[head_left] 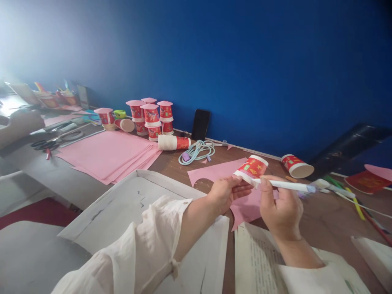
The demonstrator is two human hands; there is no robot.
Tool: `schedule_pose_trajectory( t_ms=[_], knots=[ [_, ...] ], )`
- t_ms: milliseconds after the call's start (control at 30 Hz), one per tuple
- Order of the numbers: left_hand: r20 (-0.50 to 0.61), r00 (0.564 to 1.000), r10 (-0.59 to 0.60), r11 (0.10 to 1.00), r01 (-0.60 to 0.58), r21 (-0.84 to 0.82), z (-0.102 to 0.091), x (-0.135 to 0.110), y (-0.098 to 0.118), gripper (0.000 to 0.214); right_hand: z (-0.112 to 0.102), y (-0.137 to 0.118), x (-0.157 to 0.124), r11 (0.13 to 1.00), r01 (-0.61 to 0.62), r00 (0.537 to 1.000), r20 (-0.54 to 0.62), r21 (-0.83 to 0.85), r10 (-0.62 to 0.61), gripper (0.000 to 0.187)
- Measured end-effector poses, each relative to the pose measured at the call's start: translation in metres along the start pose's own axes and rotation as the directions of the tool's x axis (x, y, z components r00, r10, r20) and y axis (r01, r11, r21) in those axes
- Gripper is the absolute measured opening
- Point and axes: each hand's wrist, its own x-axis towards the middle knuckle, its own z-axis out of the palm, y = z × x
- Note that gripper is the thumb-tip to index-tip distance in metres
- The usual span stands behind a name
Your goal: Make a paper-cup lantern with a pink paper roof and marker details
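While the left hand (226, 192) pinches the red cup (252, 165) | right hand (282, 209) pinches a white pen-like stick (288, 185) | risk: hard pressing could dent the cup

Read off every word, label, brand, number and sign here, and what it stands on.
Nothing is legible.
Page: lines of print, too small and blurred.
Held cup: gold and green markings, too blurred.
Stacked cups: printed markings, too small.
White tray: dark squiggles, no readable word.

Nothing legible; lines on the printed sheet (255, 255) too small.
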Motion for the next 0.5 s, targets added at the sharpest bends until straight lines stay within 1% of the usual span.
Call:
schedule_pose_trajectory(
  t_ms=[100,233,400,500],
  knots=[
    [0.002,1.000,0.010,1.000,-0.010,-0.015,-0.0003,0.0004,-0.0005,0.016,0.0002,-0.0003,-0.0002,1.000,0.024,1.000,0.007,-0.009,-0.024,0.009],
    [0.028,0.999,0.019,1.000,-0.019,-0.009,-0.0009,0.0016,-0.0013,0.016,0.0004,0.0006,0.0007,1.000,-0.010,1.000,-0.023,-0.022,0.009,0.011],
    [0.025,0.999,0.030,1.000,-0.030,0.001,0.0005,0.0010,-0.0009,0.016,0.0005,0.0003,0.0002,1.000,0.003,1.000,-0.001,-0.019,-0.003,0.011],
    [0.030,0.999,0.038,0.999,-0.038,0.012,0.0015,-0.0006,-0.0005,0.016,0.0009,-0.0010,0.0001,0.999,-0.031,0.999,-0.017,-0.028,0.031,0.012]
  ],
)
